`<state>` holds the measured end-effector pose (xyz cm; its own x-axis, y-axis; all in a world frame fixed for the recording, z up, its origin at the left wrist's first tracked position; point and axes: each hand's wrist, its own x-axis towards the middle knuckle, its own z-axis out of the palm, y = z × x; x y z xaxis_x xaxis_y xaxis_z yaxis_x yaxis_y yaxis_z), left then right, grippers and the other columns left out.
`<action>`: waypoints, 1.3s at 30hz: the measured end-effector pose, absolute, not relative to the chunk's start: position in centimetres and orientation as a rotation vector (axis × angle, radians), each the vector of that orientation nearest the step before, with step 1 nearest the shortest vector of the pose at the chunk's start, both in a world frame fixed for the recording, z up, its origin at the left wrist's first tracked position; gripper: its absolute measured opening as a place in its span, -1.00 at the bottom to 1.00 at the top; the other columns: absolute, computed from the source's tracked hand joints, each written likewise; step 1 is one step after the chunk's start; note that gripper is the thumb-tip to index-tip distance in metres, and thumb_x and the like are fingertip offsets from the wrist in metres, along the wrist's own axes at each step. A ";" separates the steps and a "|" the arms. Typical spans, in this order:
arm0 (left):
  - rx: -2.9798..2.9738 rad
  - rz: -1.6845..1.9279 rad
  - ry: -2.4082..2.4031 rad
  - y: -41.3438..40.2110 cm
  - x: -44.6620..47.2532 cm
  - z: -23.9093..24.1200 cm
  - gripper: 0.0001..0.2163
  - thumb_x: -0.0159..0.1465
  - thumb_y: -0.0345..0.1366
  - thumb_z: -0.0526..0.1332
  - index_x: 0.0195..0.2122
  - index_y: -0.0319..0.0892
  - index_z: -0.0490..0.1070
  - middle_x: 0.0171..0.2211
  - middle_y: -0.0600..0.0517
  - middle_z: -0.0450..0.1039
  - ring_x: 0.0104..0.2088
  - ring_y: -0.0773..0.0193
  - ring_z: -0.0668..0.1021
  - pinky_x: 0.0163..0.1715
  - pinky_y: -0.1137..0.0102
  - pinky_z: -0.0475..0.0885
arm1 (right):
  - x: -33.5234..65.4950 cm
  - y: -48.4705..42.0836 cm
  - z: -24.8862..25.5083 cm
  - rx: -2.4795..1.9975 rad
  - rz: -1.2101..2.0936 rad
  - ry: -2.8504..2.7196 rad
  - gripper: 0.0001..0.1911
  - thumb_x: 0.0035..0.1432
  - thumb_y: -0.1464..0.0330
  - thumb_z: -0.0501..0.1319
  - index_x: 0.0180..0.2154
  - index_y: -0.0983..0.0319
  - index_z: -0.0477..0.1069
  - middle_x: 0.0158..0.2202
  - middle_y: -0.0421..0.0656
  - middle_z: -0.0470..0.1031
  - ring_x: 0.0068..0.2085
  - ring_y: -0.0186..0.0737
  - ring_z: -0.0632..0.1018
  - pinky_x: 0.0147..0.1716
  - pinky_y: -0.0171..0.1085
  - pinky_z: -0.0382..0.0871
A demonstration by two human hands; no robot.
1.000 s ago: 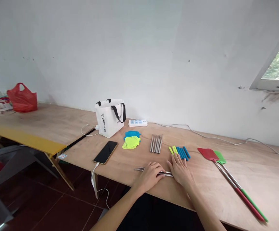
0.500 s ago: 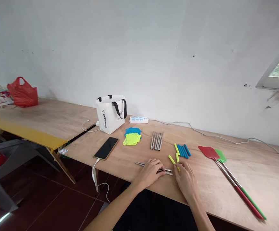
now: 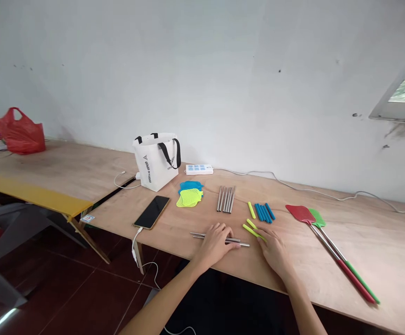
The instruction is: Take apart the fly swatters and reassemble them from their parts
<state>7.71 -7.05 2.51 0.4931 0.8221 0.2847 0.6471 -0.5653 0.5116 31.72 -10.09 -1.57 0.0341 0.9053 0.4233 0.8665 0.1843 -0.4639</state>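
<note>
My left hand (image 3: 215, 244) lies over two thin metal tubes (image 3: 243, 244), its fingers curled on them near the table's front edge. The tubes stick out on both sides of the hand. To its right, my right hand (image 3: 275, 253) has its fingertips closed on the near end of a yellow handle grip (image 3: 253, 231). A second yellow grip (image 3: 251, 223) lies just behind, close to the fingers. A third yellow grip (image 3: 251, 210) rests farther back, beside several blue grips (image 3: 264, 213). More metal tubes (image 3: 226, 199) lie in a row behind my left hand.
Blue mesh swatter heads (image 3: 191, 186) lie partly under yellow ones (image 3: 189, 198). A red flyswatter (image 3: 354, 279) and a green flyswatter (image 3: 363, 283) lie at the right. A phone (image 3: 152, 212), white bag (image 3: 157, 163) and power strip (image 3: 199, 169) stand left and behind.
The yellow grips by my right hand have shifted and now lie nearly side by side. My left hand has flattened over the tubes, which have moved slightly left. The view has shifted a little.
</note>
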 end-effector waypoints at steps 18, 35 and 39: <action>2.363 0.815 1.261 -6.9 7.5 2.5 -0.95 0.42 -0.31 0.23 -0.13 -0.06 0.48 -0.14 0.08 0.53 -0.11 0.20 0.53 -0.11 0.32 0.35 | 31.3 -9.4 -1.2 -1.472 0.055 -1.876 -0.68 0.39 0.17 0.05 -0.08 0.08 0.53 0.08 -0.09 0.52 0.11 -0.03 0.49 0.12 -0.01 0.37; 2.342 0.821 1.198 -6.7 7.3 2.3 -0.92 0.43 -0.30 0.21 -0.14 -0.08 0.50 -0.13 0.08 0.54 -0.10 0.19 0.55 -0.11 0.33 0.39 | 31.1 -10.1 -0.5 -1.419 -0.145 -1.971 -0.66 0.43 0.25 0.02 -0.04 0.08 0.57 -0.05 -0.10 0.61 0.01 -0.06 0.53 0.10 -0.05 0.28; 2.343 0.821 1.202 -6.8 7.3 2.4 -0.92 0.44 -0.30 0.21 -0.14 -0.08 0.50 -0.15 0.08 0.54 -0.09 0.19 0.55 -0.11 0.34 0.40 | 30.7 -10.2 -0.4 -1.413 -0.136 -1.981 -0.65 0.43 0.26 0.01 -0.06 0.07 0.58 -0.06 -0.11 0.61 0.00 -0.06 0.52 0.12 -0.03 0.26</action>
<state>7.33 -6.80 2.35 0.4633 0.8246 0.3246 0.6022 -0.5617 0.5673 30.67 -10.23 -0.43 -0.1696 0.7945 0.5831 0.8666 0.4020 -0.2957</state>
